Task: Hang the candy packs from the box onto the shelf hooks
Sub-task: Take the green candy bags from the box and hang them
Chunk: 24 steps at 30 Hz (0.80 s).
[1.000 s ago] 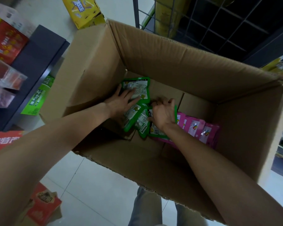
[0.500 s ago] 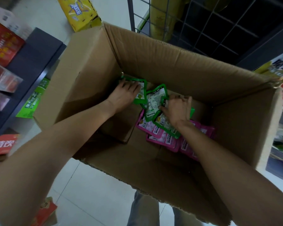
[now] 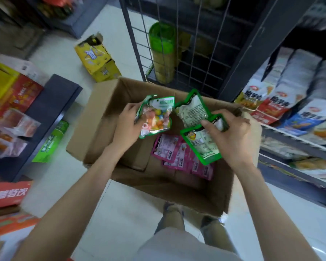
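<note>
Above the open cardboard box (image 3: 102, 117): left hand (image 3: 127, 127) gripping one green candy pack (image 3: 155, 115), right hand (image 3: 231, 134) clamped on several green packs (image 3: 199, 129). Pink packs (image 3: 179, 155) lying on box bottom, right side.

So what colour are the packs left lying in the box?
Pink packs, seen in the head view, on the box floor.

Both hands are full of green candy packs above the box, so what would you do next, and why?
Probably lift and turn toward the wire rack: the left hand grips one green pack, the right hand grips several more, and only pink packs lie in the box.
</note>
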Motion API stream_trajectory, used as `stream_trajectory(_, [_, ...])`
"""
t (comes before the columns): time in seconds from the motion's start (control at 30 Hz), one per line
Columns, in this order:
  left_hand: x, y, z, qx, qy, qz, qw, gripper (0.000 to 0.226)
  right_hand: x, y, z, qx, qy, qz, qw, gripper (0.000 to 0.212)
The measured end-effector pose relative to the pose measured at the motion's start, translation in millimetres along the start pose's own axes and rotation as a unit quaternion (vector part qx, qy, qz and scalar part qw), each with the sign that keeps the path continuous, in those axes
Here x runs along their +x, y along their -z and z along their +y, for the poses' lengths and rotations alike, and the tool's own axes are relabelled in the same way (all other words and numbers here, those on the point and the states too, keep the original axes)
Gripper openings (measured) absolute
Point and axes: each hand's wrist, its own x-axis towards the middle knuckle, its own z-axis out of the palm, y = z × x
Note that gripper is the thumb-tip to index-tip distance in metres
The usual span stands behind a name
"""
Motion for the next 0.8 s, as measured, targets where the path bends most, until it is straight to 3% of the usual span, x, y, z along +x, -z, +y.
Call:
stream_trajectory(0.07, [-16.7,8.1,39.9,-0.06,0.028,0.022,0.998,0.019,-2.8,50.5,-2.6,0.101,-0.04,-0.018,0.994,0.013])
stream_trajectory(0.17, [-37.4,-2.6,99.0,-0.211,0.036,-0.001,0.977,0.013,-13.1,108.3,6.9,0.3,-0.137,-0.023,0.944,0.012])
stream_trajectory(0.27, [-59.2,-33.8,162.9,-0.28,0.007,-0.025,0.96,0.007,-33.0,160.2,30.8,0.362,-0.188,-0.024,0.913,0.01])
stream_trajectory(0.37, [-86.0,-71.9,227.8,-0.295,-0.046,-0.037,0.954,0.035,-60.4,213.3,65.7,0.352,-0.218,0.012,0.91,0.012])
stream_trajectory(0.8, [-207.2,-238.8,433.4,-0.341,-0.113,-0.186,0.914,0.034,-188.5,417.4,210.8,0.178,-0.282,0.183,0.925,0.015])
